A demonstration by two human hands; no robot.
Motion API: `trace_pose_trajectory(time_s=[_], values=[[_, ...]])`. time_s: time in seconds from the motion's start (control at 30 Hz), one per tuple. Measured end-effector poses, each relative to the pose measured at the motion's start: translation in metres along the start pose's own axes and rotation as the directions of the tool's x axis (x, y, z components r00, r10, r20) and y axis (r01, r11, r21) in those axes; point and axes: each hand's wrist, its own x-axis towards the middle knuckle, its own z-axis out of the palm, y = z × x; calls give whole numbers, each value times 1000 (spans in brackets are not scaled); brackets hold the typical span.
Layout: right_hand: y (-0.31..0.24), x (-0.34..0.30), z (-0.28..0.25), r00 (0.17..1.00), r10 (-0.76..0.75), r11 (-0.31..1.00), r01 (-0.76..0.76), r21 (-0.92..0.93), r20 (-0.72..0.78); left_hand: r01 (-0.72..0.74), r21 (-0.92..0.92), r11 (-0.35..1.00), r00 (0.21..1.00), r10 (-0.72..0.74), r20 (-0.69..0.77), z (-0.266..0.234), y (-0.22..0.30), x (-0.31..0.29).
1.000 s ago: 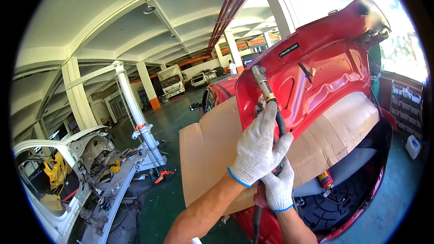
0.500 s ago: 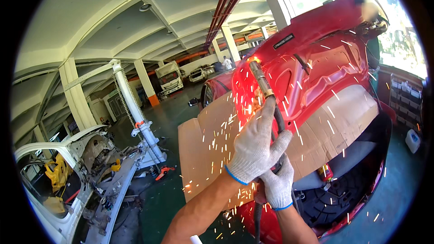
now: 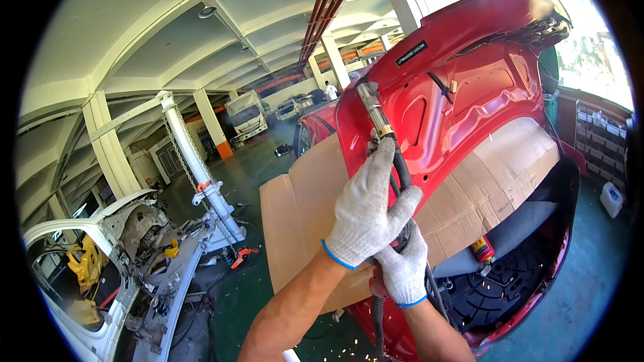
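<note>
Both of my hands wear white knit gloves with blue cuffs and hold a welding torch [image 3: 376, 112]. My left hand [image 3: 365, 211] is closed along its black neck, just below the brass-and-grey nozzle. Lower down, my right hand [image 3: 406, 269] grips the torch's handle, which my fingers partly hide. The nozzle tip is at the left edge of the inner side of a raised red trunk lid [image 3: 436, 137]. No arc or glow shows there. A large cardboard sheet [image 3: 302, 194] stands between the lid and the open trunk.
A red canister [image 3: 481, 249] lies in the trunk beside a black round tray [image 3: 506, 288]. Dark cable hangs below my hands. Left stand a chained white post [image 3: 201, 167] and a cut-open white car body [image 3: 74, 221]. A white jug [image 3: 611, 199] is at right; a truck [image 3: 247, 115] is behind.
The bright glow at the nozzle tip has gone, and the shower of sparks has died down to a few near the bottom. Both hands keep their hold on the torch.
</note>
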Motion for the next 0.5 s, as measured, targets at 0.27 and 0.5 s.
trace_pose_trajectory(time_s=[0.27, 0.5], values=[[1, 1, 4, 999, -35, 999, 35, -20, 4, -6, -28, 1000, 1000, 6, 7, -3, 0, 2], [0, 0, 4, 1000, -24, 1000, 24, 9, -3, -3, -13, 1000, 1000, 3, 14, -5, -1, 2]])
